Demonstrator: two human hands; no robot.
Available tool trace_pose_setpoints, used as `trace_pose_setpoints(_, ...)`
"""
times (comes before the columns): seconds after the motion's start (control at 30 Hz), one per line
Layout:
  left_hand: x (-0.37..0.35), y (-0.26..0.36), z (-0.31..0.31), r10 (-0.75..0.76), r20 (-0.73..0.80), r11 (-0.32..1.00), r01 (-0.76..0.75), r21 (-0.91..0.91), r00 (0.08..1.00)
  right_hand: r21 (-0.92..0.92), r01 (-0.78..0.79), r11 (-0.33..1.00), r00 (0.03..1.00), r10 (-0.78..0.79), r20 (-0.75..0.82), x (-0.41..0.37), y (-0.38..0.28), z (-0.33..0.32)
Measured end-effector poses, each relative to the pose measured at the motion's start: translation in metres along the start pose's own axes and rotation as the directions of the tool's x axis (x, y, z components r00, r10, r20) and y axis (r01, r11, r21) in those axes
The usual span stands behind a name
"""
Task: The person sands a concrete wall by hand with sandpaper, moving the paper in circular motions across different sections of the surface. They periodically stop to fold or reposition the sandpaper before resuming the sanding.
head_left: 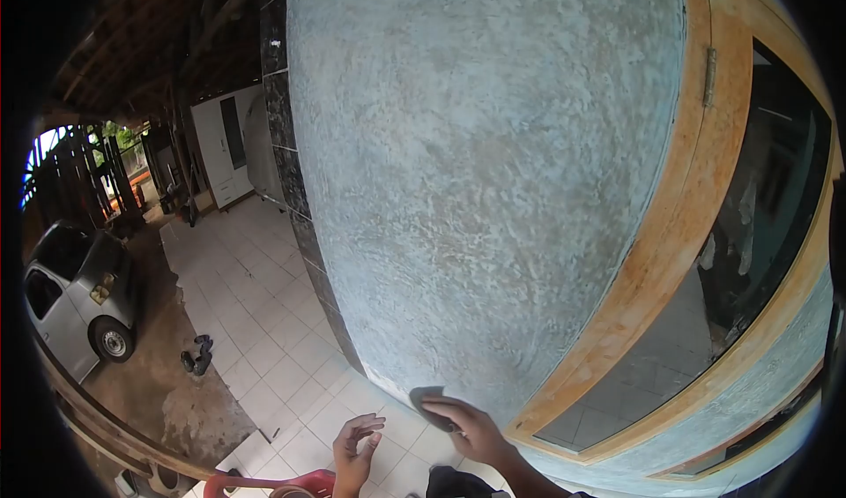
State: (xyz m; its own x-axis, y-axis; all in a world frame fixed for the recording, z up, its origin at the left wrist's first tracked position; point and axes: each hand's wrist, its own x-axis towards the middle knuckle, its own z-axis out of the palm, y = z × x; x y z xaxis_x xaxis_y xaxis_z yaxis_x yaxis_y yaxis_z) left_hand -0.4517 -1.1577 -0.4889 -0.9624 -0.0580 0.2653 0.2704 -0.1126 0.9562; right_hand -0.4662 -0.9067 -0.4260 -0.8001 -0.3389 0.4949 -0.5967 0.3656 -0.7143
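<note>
My right hand (467,426) is pressed over a dark grey piece of sandpaper (429,401), flat near the bottom of the wall. Part of the sheet shows past my fingertips, and the rest is under my palm. The wall (493,189) is rough and mottled in pale blue-grey. My left hand (357,449) hangs to the left over the floor, its fingers loosely bent with a gap to the thumb. Nothing shows in it.
A red plastic chair (310,482) stands just below my left hand. An orange wooden frame (652,225) with dark glass borders the wall on the right. Tiled floor (264,322) stretches left to dark shoes (199,357), a silver car (75,291) and a white cabinet (216,145).
</note>
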Motion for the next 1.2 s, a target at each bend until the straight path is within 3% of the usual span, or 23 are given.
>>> trace_pose_setpoints(0.03, 0.015, -0.007, -0.004, 0.002, 0.012, 1.0, -0.002, -0.005, 1.0, -0.188, 0.082, 0.979, 0.974, -0.119, -0.195, 0.009, 0.012, -0.011)
trace_pose_setpoints(0.07, 0.03, -0.014, -0.004, -0.008, 0.078, 1.0, 0.01, -0.023, 0.997, -0.362, 0.047, 0.931, 0.939, -0.165, -0.301, 0.021, 0.012, -0.03)
trace_pose_setpoints(0.13, 0.059, -0.031, -0.001, -0.014, 0.162, 0.999, 0.022, -0.045, 0.987, -0.585, -0.029, 0.81, 0.847, -0.29, -0.445, 0.037, 0.026, -0.061)
trace_pose_setpoints(0.17, 0.076, -0.039, 0.003, -0.012, 0.175, 0.998, 0.022, -0.058, 0.985, -0.598, -0.038, 0.801, 0.846, -0.292, -0.445, 0.046, 0.035, -0.074)
trace_pose_setpoints(0.23, 0.111, -0.053, 0.013, 0.007, 0.15, 0.997, 0.005, -0.079, 0.989, -0.768, -0.195, 0.61, 0.702, -0.46, -0.543, 0.06, 0.054, -0.095)
trace_pose_setpoints(0.37, 0.186, -0.065, 0.038, -0.001, 0.196, 0.998, 0.013, -0.057, 0.981, -0.691, -0.358, 0.628, 0.64, -0.373, -0.671, 0.087, 0.078, -0.099)
trace_pose_setpoints(0.43, 0.22, -0.052, 0.051, 0.105, 0.207, 0.987, -0.128, 0.101, 0.973, -0.688, -0.434, 0.582, 0.696, -0.268, -0.666, 0.09, 0.092, -0.08)
trace_pose_setpoints(0.5, 0.248, -0.049, 0.057, 0.1, 0.292, 0.97, -0.158, 0.182, 0.951, -0.665, -0.498, 0.558, 0.71, -0.179, -0.681, 0.089, 0.107, -0.064)
trace_pose_setpoints(0.57, 0.271, -0.054, 0.073, 0.417, 0.118, 0.835, -0.431, 0.341, 0.901, -0.663, -0.54, 0.518, 0.762, -0.034, -0.647, 0.088, 0.121, -0.059)
trace_pose_setpoints(0.6, 0.281, -0.058, 0.076, 0.407, 0.156, 0.842, -0.436, 0.317, 0.9, -0.655, -0.544, 0.525, 0.78, 0.03, -0.625, 0.089, 0.12, -0.061)
trace_pose_setpoints(0.67, 0.308, -0.067, 0.075, 0.513, 0.124, 0.731, -0.508, 0.456, 0.85, -0.634, -0.632, 0.446, 0.727, 0.058, -0.684, 0.098, 0.116, -0.058)
trace_pose_setpoints(0.7, 0.321, -0.072, 0.075, 0.511, 0.163, 0.737, -0.528, 0.423, 0.844, -0.62, -0.678, 0.394, 0.696, 0.074, -0.714, 0.102, 0.117, -0.057)
trace_pose_setpoints(0.73, 0.333, -0.076, 0.074, 0.551, 0.113, 0.718, -0.539, 0.44, 0.827, -0.642, -0.674, 0.365, 0.72, 0.129, -0.682, 0.102, 0.12, -0.055)
trace_pose_setpoints(0.77, 0.344, -0.074, 0.078, 0.59, 0.062, 0.7, -0.547, 0.459, 0.805, -0.62, -0.708, 0.339, 0.688, 0.129, -0.715, 0.104, 0.118, -0.05)
trace_pose_setpoints(0.83, 0.361, -0.065, 0.081, 0.603, 0.094, 0.666, -0.565, 0.486, 0.792, -0.575, -0.657, 0.488, 0.705, 0.126, -0.698, 0.109, 0.108, -0.037)
trace_pose_setpoints(0.9, 0.38, -0.058, 0.086, 0.618, 0.123, 0.63, -0.582, 0.515, 0.777, -0.53, -0.721, 0.446, 0.651, 0.176, -0.738, 0.108, 0.117, -0.035)
trace_pose_setpoints(0.97, 0.393, -0.061, 0.091, 0.623, 0.04, 0.65, -0.545, 0.529, 0.782, -0.516, -0.768, 0.379, 0.588, 0.099, -0.803, 0.111, 0.115, -0.045)
trace_pose_setpoints(1.03, 0.41, -0.073, 0.095, 0.622, 0.06, 0.672, -0.572, 0.47, 0.781, -0.471, -0.803, 0.364, 0.511, 0.014, -0.859, 0.122, 0.099, -0.06)
trace_pose_setpoints(1.1, 0.426, -0.074, 0.104, 0.674, 0.029, 0.678, -0.634, 0.371, 0.738, -0.405, -0.78, 0.478, 0.411, -0.096, -0.906, 0.133, 0.09, -0.068)
trace_pose_setpoints(1.2, 0.432, -0.071, 0.113, 0.687, 0.06, 0.657, -0.653, 0.377, 0.725, -0.379, -0.806, 0.455, 0.365, -0.122, -0.923, 0.148, 0.091, -0.057)
